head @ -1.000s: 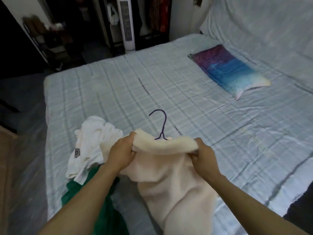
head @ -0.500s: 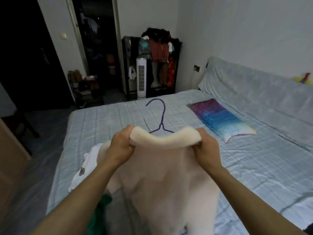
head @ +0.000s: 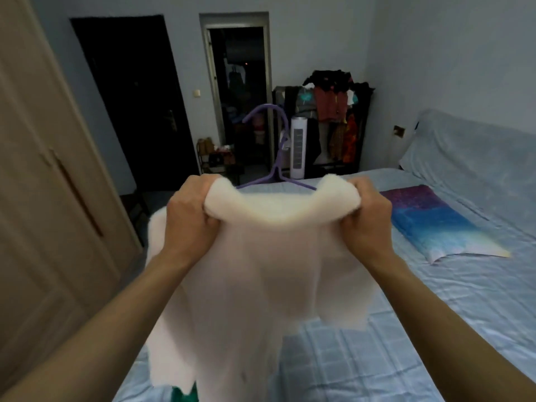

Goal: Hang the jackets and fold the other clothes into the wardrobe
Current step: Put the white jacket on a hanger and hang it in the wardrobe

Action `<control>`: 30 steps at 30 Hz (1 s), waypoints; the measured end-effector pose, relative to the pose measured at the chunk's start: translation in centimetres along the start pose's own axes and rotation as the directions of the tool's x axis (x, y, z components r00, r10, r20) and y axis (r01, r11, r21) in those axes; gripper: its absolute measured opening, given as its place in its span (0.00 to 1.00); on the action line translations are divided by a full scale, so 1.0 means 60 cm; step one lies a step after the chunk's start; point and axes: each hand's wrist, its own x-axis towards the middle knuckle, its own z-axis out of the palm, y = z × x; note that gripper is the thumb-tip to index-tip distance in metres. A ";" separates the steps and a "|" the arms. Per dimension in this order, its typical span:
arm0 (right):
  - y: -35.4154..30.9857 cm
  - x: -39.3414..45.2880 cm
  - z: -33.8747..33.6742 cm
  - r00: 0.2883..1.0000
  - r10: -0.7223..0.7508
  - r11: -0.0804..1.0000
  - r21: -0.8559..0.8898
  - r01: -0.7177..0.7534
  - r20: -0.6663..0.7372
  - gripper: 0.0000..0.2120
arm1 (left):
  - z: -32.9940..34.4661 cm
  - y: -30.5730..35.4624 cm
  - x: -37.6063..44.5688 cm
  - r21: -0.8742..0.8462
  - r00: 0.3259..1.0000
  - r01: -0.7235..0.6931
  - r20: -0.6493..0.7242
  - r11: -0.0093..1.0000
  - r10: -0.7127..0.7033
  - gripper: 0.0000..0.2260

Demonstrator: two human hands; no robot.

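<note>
**Cream fleece jacket, raised on its hanger**

Fleece, cream, thick pile: we held the jacket (head: 261, 274) by its rolled collar, our left hand (head: 193, 214) clenched round one end and our right hand (head: 367, 219) clenched round the other, knuckles toward us. The purple hanger (head: 278, 158) sat inside the neck opening, its hook standing upright above the collar and its shoulders hidden in the cloth.

Position: the jacket hung free in front of us, above the near edge of the bed (head: 406, 329). A second earlier it had rested on the bed beside the white and green clothes; we had since lifted it clear and raised our view toward the room. We judged the hangering done and the carry to the wardrobe next.

Surroundings: a green garment (head: 184, 395) showed just below the jacket's hem. A patterned pillow (head: 435, 224) lay to the right. The wardrobe door (head: 43, 198) stood shut at left. An open clothes rack (head: 327, 126) stood against the far wall, with a white tower fan (head: 298, 147) before it.

Markings: we could read no brand, label or writing.
</note>
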 end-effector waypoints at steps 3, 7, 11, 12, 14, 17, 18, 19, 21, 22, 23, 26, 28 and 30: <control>-0.035 0.013 -0.020 0.986 -0.072 0.989 0.141 0.051 0.147 0.13 | -0.054 0.009 -0.013 0.043 0.999 -0.034 -0.037 0.998 0.036 0.16; -0.072 0.030 -0.032 0.851 -0.112 0.981 0.193 0.013 0.513 0.19 | -0.118 0.003 -0.040 0.081 0.995 -0.064 -0.071 0.995 0.069 0.17; -0.110 0.012 -0.001 0.702 -0.088 0.982 0.179 -0.057 0.707 0.14 | -0.183 -0.024 -0.073 0.086 0.995 -0.075 -0.064 0.993 0.081 0.16; -0.123 0.004 0.009 0.685 -0.088 0.977 0.196 -0.081 0.723 0.12 | -0.200 -0.033 -0.081 0.086 0.996 -0.076 -0.049 0.993 0.080 0.16; -0.149 -0.012 0.030 0.649 -0.112 0.963 0.244 -0.116 0.753 0.09 | -0.235 -0.052 -0.097 0.071 0.998 -0.067 -0.014 0.995 0.068 0.15; -0.200 -0.035 0.062 0.610 -0.208 0.945 0.317 -0.076 0.765 0.07 | -0.283 -0.081 -0.118 0.047 0.998 -0.055 0.045 0.997 0.052 0.14; -0.220 -0.043 0.071 0.603 -0.237 0.937 0.343 -0.065 0.762 0.05 | -0.296 -0.091 -0.126 0.042 0.997 -0.048 0.063 0.998 0.045 0.13; -0.239 -0.052 0.080 0.600 -0.265 0.926 0.372 -0.059 0.755 0.03 | -0.308 -0.099 -0.133 0.034 0.996 -0.036 0.081 0.999 0.033 0.13; -0.276 -0.074 0.100 0.618 -0.308 0.898 0.436 -0.062 0.723 0.06 | -0.330 -0.111 -0.147 0.004 0.993 0.005 0.115 1.000 -0.006 0.12; -0.292 -0.086 0.110 0.632 -0.320 0.886 0.459 -0.063 0.705 0.10 | -0.338 -0.115 -0.152 -0.005 0.991 0.034 0.129 0.999 -0.033 0.10; -0.304 -0.098 0.122 0.648 -0.327 0.879 0.473 -0.060 0.688 0.12 | -0.343 -0.118 -0.154 0.003 0.987 0.070 0.144 0.998 -0.069 0.09; -0.327 -0.130 0.155 0.705 -0.328 0.874 0.486 -0.027 0.629 0.10 | -0.344 -0.136 -0.151 0.217 0.960 0.181 0.172 0.959 -0.220 0.09; -0.338 -0.144 0.171 0.742 -0.317 0.876 0.482 -0.010 0.591 0.11 | -0.340 -0.145 -0.149 0.437 0.937 0.241 0.129 0.866 -0.326 0.14; -0.347 -0.152 0.179 0.778 -0.284 0.873 0.487 -0.032 0.560 0.13 | -0.337 -0.148 -0.152 0.489 0.909 0.351 0.027 0.798 -0.416 0.17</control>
